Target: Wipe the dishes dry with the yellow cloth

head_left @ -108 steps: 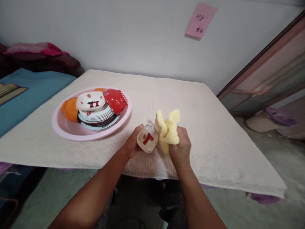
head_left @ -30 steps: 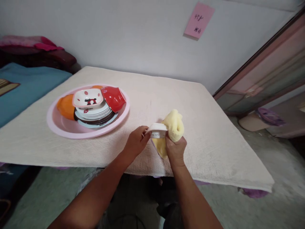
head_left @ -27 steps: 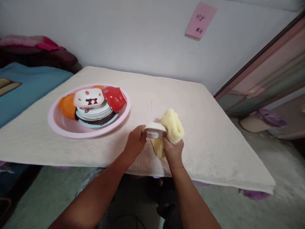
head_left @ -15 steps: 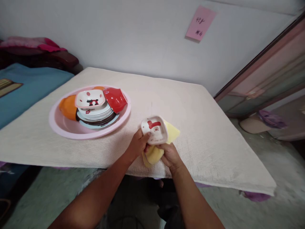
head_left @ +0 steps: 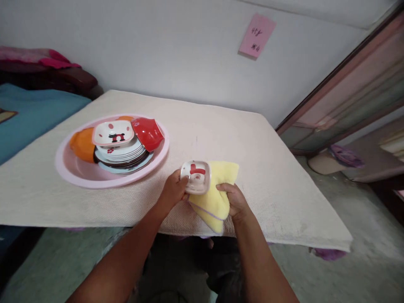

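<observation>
My left hand (head_left: 175,190) is closed on the left edge of a small squarish white bowl (head_left: 198,188) with a red design inside, thumb over its rim. The bowl is tilted toward me above the near part of the table. A yellow cloth (head_left: 216,201) with a thin purple edge hangs beside and below the bowl. My right hand (head_left: 235,198) pinches the cloth on its right side, thumb on top, apart from the bowl. Whether cloth also lies behind the bowl in my left fingers is hidden.
On the left of the cream-covered table (head_left: 208,130) stands a pink oval basin (head_left: 75,180). In it are stacked plates (head_left: 123,155), a white patterned bowl (head_left: 105,139), a red bowl (head_left: 147,134) and an orange bowl (head_left: 82,145). A wall rises behind the table.
My right hand has moved right, away from the bowl, spreading the cloth out from beneath it. My left hand and the bowl are slightly farther left in view. The camera view has shifted a little.
</observation>
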### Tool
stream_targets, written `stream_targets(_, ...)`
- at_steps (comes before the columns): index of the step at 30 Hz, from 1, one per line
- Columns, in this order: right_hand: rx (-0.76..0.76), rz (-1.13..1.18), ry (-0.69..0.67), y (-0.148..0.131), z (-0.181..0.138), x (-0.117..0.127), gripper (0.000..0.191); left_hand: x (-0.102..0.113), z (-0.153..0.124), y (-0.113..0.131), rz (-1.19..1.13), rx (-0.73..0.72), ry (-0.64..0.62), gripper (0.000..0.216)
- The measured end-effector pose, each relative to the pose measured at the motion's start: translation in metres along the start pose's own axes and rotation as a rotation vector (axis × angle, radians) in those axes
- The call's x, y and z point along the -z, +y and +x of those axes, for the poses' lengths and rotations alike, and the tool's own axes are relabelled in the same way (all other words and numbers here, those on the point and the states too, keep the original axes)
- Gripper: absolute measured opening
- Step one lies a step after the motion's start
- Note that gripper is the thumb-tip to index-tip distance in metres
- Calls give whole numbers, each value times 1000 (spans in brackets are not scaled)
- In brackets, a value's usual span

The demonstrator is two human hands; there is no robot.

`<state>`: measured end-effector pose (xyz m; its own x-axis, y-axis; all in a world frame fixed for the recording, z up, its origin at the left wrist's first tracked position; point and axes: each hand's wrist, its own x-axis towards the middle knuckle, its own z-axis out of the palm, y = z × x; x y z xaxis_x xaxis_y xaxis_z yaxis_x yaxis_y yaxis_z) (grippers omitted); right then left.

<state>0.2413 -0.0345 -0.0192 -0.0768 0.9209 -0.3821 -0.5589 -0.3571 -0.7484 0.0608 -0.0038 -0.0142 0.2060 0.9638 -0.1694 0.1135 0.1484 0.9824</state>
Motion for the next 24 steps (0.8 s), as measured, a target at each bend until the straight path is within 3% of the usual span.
stream_targets(4, -147, -53, 87, -21, -11, 17, 40, 5, 10, -3, 74, 51, 125, 11)
stream_targets(10, -109, -135, 288, -32, -22, 53, 41, -7, 18, 3, 113, 109, 90, 10)
stream_targets(19, -52, -149, 368, -43, -37, 102, 41, -52, 42, -7, 11, 147, 1, 10)
stream_targets(24, -20, -268, 402, -44, -38, 123, 35, -101, 81, 2, 43, 137, -46, 10)
